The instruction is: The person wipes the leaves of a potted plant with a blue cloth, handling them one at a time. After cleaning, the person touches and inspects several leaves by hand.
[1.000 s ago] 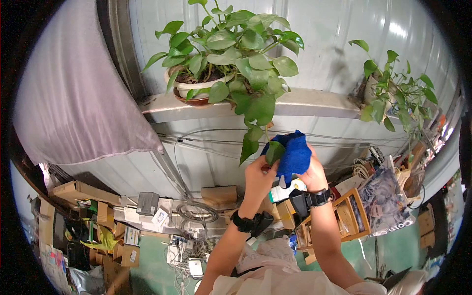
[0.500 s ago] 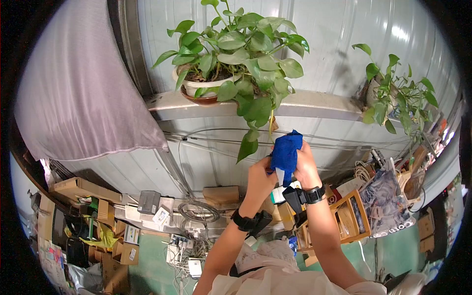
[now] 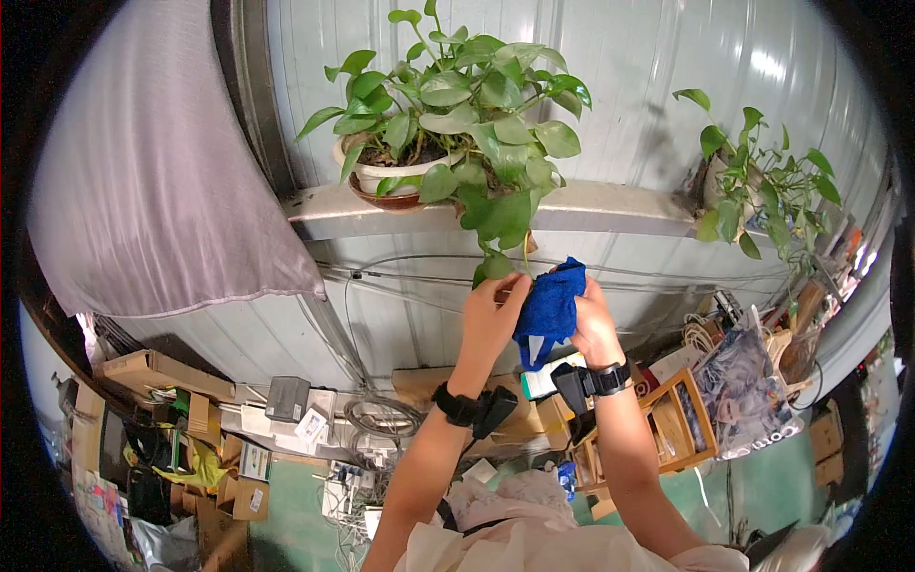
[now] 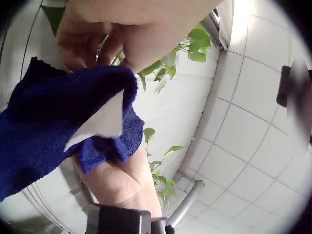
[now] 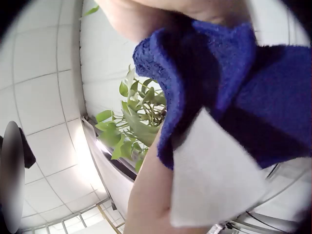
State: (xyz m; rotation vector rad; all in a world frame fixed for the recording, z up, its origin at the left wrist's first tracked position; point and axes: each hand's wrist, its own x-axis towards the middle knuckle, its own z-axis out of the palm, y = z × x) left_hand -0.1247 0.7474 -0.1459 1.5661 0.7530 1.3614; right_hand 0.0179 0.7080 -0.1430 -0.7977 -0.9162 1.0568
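A blue fluffy cloth point(image 3: 551, 303) hangs below the trailing leaves point(image 3: 502, 217), gripped at its right side by the right hand point(image 3: 597, 329). The left hand point(image 3: 488, 322) is beside the cloth's left edge, its fingers curled round the lowest hanging leaf point(image 3: 479, 276), which it mostly covers. Seen from the left wrist, the cloth point(image 4: 44, 112) spreads below the left hand point(image 4: 122, 34), with the right hand point(image 4: 114, 183) behind it. A white patch point(image 5: 209, 178) shows against the cloth point(image 5: 280, 92) in the right wrist view.
The potted plant point(image 3: 405, 179) stands on a ledge point(image 3: 610, 205) above the hands, another plant point(image 3: 762, 195) farther right. Cables point(image 3: 429, 276) run along the wall. A grey curtain point(image 3: 162, 181) hangs left; boxes point(image 3: 205, 419) and a wooden frame point(image 3: 681, 419) lie below.
The left hand lets go of the leaf it held a second ago, moves in beside the cloth, then shifts up and left to the hanging leaf. The right hand keeps holding the cloth.
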